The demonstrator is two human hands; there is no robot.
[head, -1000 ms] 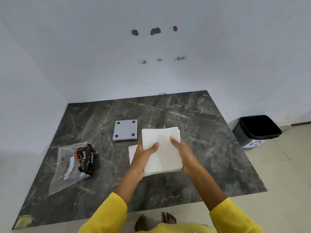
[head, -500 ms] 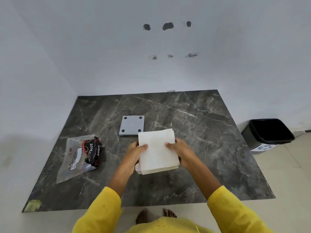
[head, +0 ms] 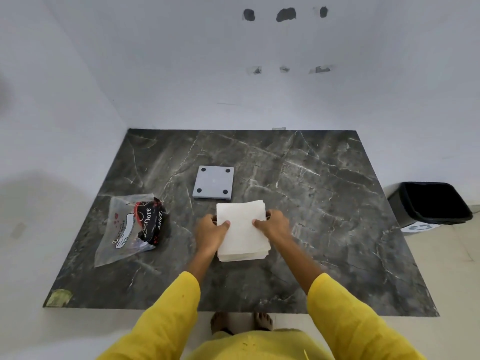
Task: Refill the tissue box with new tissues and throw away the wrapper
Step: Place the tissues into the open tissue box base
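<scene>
On the marble table [head: 337,203], left hand [head: 209,233], right hand [head: 275,227], each grip clamped on tissue stack [head: 242,229]

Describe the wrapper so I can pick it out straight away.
On the dark marble table, look at the left side, left of the tissue stack. The wrapper lies flat there: crumpled clear plastic with a black and red printed patch, the only printed thing on the table.

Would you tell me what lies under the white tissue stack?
Only dark edges show beside the tissue stack, near both hands' fingers; the stack covers whatever lies beneath it.
</scene>
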